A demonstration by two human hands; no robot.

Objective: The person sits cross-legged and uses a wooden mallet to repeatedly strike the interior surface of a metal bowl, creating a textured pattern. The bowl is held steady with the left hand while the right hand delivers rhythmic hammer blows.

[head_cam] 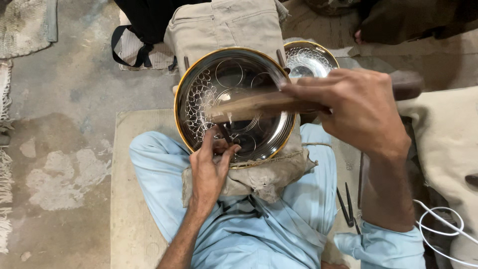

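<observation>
Two hands work over an engraved metal plate (249,79) propped on a cloth-covered support in the lap: left hand (211,167) pinches a chisel (225,134) at its lower rim, right hand (361,107) grips a wooden mallet (259,105) across it.

Two hands at work on an engraved metal plate

The left hand (209,167) pinches a thin chisel (225,133) against the gold-rimmed plate (199,94), which rests on a padded cloth block (264,177) just beyond the wrist. Above it, the right hand (361,109) grips a blurred wooden mallet (259,104) crossing the plate. A second plate (311,57) lies just past the right hand's knuckles.
</observation>
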